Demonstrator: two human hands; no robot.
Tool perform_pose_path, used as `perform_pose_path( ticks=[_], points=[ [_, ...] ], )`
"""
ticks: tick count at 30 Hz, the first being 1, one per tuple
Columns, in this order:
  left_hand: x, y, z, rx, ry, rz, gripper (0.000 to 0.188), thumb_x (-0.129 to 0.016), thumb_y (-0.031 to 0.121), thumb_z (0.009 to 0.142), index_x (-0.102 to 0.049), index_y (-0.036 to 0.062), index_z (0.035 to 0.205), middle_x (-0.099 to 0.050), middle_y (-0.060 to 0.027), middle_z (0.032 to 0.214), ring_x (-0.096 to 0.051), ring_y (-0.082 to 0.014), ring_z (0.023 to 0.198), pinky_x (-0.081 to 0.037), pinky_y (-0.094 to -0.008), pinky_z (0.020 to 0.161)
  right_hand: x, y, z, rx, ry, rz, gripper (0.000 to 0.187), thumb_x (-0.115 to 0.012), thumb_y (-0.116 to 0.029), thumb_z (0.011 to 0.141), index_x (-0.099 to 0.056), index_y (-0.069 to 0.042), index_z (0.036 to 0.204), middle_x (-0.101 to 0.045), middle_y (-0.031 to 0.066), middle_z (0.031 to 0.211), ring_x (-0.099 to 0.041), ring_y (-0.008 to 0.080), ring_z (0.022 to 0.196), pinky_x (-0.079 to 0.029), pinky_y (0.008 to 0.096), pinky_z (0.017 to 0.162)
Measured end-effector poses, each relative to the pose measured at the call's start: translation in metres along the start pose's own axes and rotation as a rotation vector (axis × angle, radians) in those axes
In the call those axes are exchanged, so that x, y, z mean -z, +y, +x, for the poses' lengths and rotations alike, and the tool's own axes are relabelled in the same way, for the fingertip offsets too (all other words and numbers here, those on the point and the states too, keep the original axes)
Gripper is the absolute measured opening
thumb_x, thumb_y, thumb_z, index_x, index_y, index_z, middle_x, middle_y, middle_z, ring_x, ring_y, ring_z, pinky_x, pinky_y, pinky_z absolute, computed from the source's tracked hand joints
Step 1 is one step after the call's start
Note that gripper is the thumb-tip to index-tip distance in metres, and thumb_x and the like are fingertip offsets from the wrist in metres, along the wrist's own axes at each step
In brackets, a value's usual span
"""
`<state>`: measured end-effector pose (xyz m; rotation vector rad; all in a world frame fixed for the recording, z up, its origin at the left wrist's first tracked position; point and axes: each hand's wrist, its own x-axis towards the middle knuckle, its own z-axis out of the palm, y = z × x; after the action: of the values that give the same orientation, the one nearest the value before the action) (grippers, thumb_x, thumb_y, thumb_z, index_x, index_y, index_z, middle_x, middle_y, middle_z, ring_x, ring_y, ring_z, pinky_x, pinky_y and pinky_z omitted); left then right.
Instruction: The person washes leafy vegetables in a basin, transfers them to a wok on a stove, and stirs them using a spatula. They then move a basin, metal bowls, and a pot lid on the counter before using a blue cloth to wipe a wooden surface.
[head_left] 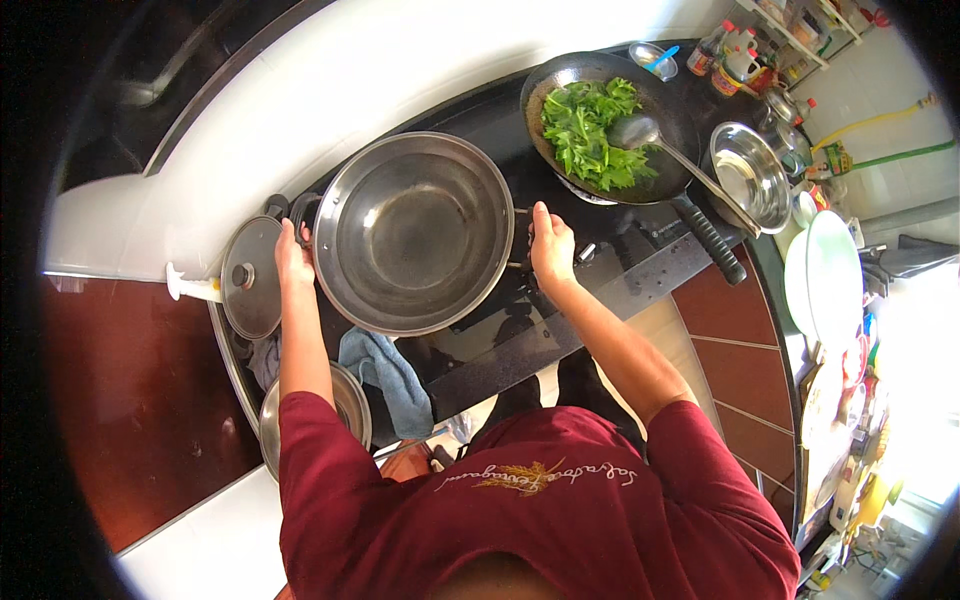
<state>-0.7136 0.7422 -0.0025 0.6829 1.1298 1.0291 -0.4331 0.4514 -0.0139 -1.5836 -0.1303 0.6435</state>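
Between my hands is a wide, two-handled metal pan (415, 235) with a grey, bare inside. My left hand (294, 258) is closed at its left handle, the fingers partly hidden behind the rim. On the opposite side my right hand (551, 247) grips the other handle, thumb on top. The pan is over the black stove top (480, 345); whether it touches the surface I cannot tell. To the right, a black wok (675, 110) holds leafy greens (590, 130), and a metal ladle (634, 132) rests in it with its handle over the rim.
Left of my left forearm lie a round lid (252, 278) and a steel basin (350, 405). A blue cloth (390, 380) hangs over the counter's front edge. The wok's handle (712, 240) juts toward me, near a steel bowl (750, 180). Sauce bottles (707, 52) stand at the far right.
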Motion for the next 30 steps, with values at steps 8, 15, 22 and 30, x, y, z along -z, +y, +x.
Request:
perform_pose_path(
  ticks=[8,15,22,30],
  points=[
    [-0.055,0.048,-0.065,-0.123,-0.131,0.181,0.03,-0.05,0.036,0.089,-0.054,0.008,0.079,-0.049,0.0005,0.061,-0.046,-0.0117,0.053,-0.04,-0.0252,0.048,0.046,-0.07,-0.04,-0.137,-0.061,0.269,0.031,-0.049,-0.032,0.088,-0.049,-0.007,0.07,-0.045,-0.0023,0.061,-0.04,0.0084,0.055,-0.034,0.0237,0.052],
    [-0.095,0.057,-0.075,-0.102,-0.223,0.219,0.032,-0.048,0.034,0.09,-0.051,0.0065,0.074,-0.048,-0.0011,0.06,-0.045,-0.0125,0.051,-0.039,-0.0249,0.046,0.095,-0.095,-0.044,-0.167,-0.063,0.322,0.027,-0.048,-0.031,0.088,-0.051,-0.008,0.075,-0.047,-0.0008,0.063,-0.043,0.0098,0.054,-0.035,0.0234,0.05],
    [-0.161,0.057,-0.097,-0.121,-0.251,0.391,0.035,-0.044,0.035,0.091,-0.051,0.0075,0.071,-0.045,0.0004,0.059,-0.041,-0.0114,0.049,-0.037,-0.0243,0.046,0.134,-0.1,-0.035,-0.273,-0.008,0.374,0.026,-0.05,-0.032,0.086,-0.052,-0.008,0.076,-0.048,-0.0014,0.065,-0.045,0.0095,0.056,-0.036,0.0236,0.051],
    [-0.198,0.067,-0.107,-0.149,-0.305,0.64,0.038,-0.042,0.039,0.091,-0.055,0.0082,0.074,-0.045,0.0043,0.057,-0.038,-0.0077,0.047,-0.03,-0.021,0.043,0.151,-0.114,-0.034,-0.4,0.0,0.468,0.026,-0.052,-0.034,0.085,-0.053,-0.009,0.08,-0.049,-0.002,0.067,-0.046,0.009,0.057,-0.037,0.0226,0.052]
  ],
)
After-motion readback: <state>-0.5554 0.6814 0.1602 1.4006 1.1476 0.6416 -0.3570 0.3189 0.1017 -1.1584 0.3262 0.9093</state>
